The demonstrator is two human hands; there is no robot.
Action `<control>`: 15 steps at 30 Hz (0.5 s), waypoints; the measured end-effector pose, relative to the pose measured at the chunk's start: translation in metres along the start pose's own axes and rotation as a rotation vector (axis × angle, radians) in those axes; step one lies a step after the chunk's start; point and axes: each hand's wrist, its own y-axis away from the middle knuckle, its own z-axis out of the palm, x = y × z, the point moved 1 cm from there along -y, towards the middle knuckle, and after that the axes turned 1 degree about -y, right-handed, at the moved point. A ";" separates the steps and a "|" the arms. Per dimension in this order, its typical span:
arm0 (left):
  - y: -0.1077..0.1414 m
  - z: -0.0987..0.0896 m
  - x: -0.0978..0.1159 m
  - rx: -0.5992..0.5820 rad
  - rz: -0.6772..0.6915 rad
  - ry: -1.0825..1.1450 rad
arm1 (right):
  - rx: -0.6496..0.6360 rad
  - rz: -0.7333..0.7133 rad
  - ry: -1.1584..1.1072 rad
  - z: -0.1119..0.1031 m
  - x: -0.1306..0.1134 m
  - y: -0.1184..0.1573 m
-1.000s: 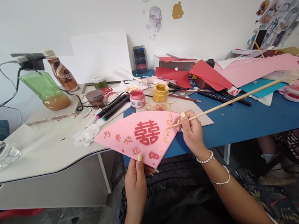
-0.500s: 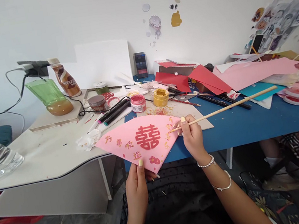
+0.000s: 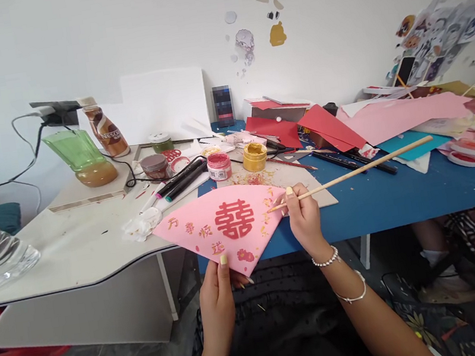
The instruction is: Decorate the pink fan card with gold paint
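A pink fan-shaped paper (image 3: 197, 208) bears a red double-happiness sign, gold characters along both sides and a red flower near its lower tip. My left hand (image 3: 219, 286) pinches its lower left edge, thumb on top and fingers beneath. In my right hand (image 3: 304, 215) is a long wooden paintbrush (image 3: 366, 168), held like a pen. Its tip touches or hovers just over the gold characters at the paper's right side; I cannot tell which. Just beyond the paper stand an open jar of red paint (image 3: 219, 167) and an open jar of yellow paint (image 3: 255, 158).
Black markers (image 3: 186, 180) lie left of the jars. Further left are a green plastic container (image 3: 80, 152) with brownish liquid and a coffee bottle (image 3: 106, 129). Red envelopes (image 3: 331, 127) and pink paper (image 3: 403, 115) pile up at the right. A paint-specked board (image 3: 317, 186) lies under the jars.
The view has shifted very slightly. Both hands keep their grips, and the brush tip stays by the right-hand gold characters with hardly any movement.
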 end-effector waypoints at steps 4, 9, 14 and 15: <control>0.000 0.000 -0.003 0.002 0.007 0.037 | 0.010 0.025 -0.076 -0.001 -0.001 0.004; 0.001 -0.001 -0.011 0.006 0.023 0.099 | 0.108 -0.010 -0.275 -0.022 -0.039 -0.008; 0.001 0.001 -0.007 0.001 0.007 0.168 | -0.076 -0.217 -0.152 0.005 -0.079 -0.085; 0.001 0.001 -0.006 -0.001 0.002 0.175 | -0.171 -0.244 -0.078 0.021 -0.081 -0.104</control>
